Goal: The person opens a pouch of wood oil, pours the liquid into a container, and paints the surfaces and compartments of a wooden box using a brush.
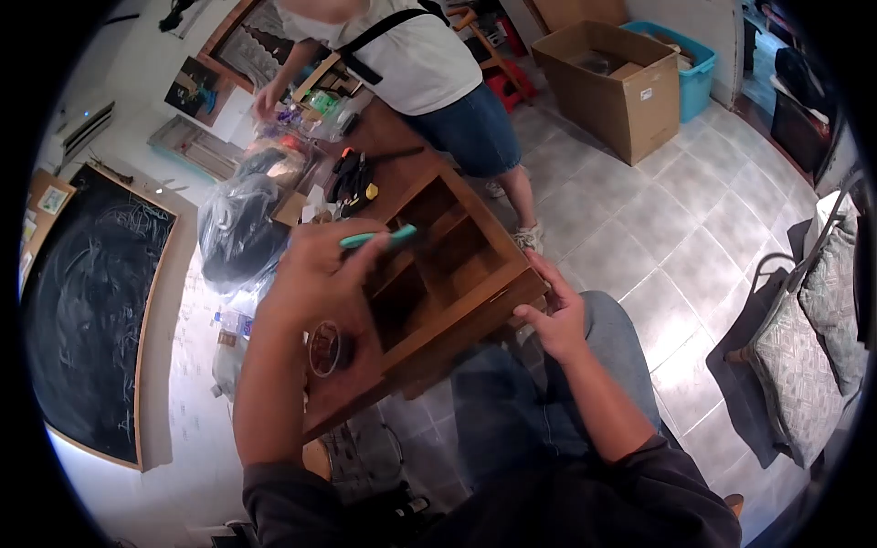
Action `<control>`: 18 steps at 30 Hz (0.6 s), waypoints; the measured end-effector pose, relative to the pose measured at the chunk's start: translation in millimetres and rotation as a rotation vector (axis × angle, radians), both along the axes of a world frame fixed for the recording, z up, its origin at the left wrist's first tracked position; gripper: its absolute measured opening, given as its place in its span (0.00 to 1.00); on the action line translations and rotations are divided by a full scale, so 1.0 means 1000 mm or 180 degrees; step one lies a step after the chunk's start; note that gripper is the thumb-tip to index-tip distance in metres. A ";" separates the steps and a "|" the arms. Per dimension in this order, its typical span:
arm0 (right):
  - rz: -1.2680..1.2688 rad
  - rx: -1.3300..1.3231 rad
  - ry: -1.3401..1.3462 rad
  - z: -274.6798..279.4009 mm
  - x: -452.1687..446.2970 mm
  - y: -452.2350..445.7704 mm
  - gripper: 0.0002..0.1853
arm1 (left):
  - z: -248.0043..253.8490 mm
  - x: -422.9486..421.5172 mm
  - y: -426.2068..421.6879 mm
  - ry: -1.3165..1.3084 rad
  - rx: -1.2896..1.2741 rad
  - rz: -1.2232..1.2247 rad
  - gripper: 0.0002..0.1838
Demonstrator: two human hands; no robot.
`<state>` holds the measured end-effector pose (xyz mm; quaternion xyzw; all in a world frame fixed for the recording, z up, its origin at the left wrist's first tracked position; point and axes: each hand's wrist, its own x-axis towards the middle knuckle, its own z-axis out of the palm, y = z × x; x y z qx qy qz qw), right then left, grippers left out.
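Observation:
My left hand (315, 265) is closed round a teal-handled brush (379, 237), held above the open compartments of a brown wooden box (457, 315). The brush's tip is blurred against the dark wood, so I cannot tell whether it touches. My right hand (559, 315) grips the near right corner of the box, thumb on the near side. Several compartments divide the box, which lies tilted over the table's edge near my knees. Below my left wrist, a clear plastic cup (327, 349) with reddish-brown contents stands on the reddish-brown table (352, 384).
Black and yellow-orange tools (352, 183) and clear plastic bags (242, 219) crowd the table's far side. Another person (429, 73) stands beyond the box. A cardboard box (612, 91) and a blue bin (699, 82) sit on the tiled floor; a cushioned chair (804, 338) is at right.

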<state>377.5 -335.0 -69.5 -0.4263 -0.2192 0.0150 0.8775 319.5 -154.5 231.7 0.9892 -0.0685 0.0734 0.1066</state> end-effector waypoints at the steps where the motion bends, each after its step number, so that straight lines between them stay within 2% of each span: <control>1: 0.0000 -0.0002 -0.0029 0.000 0.000 0.001 0.39 | 0.005 -0.003 -0.003 -0.0204 -0.0025 0.0092 0.08; 3: -0.0017 0.0019 -0.0044 0.000 0.000 0.001 0.39 | 0.007 -0.010 0.001 -0.0358 -0.0349 0.0071 0.08; 6: 0.0012 0.0056 -0.0020 0.001 -0.002 0.002 0.39 | -0.008 -0.005 -0.001 -0.0020 -0.0279 -0.0372 0.08; 8: 0.0030 0.0120 0.0022 0.002 -0.003 0.001 0.39 | -0.013 -0.005 0.005 -0.0118 -0.0083 -0.0458 0.08; 10: -0.0002 0.0052 -0.0050 0.000 -0.001 0.001 0.39 | -0.006 -0.007 0.016 -0.0409 0.0248 0.0073 0.08; 11: -0.0042 -0.0014 -0.0130 0.000 0.000 0.001 0.39 | -0.005 -0.008 0.019 -0.0414 0.0251 0.0058 0.08; 13: -0.0025 0.0003 -0.0110 -0.002 0.000 0.002 0.39 | -0.004 -0.017 0.026 -0.0587 -0.0516 0.0282 0.09; 14: 0.0010 0.0017 -0.0084 -0.002 0.000 0.002 0.40 | -0.002 -0.021 0.030 -0.0606 -0.0530 0.0313 0.09; 16: 0.0089 0.0000 0.0019 0.003 -0.003 -0.001 0.40 | 0.000 -0.031 0.041 -0.0841 -0.0072 0.0804 0.09; 18: 0.0173 -0.0027 0.0112 0.004 -0.004 -0.003 0.40 | -0.006 -0.046 0.065 -0.1085 -0.0180 0.1054 0.11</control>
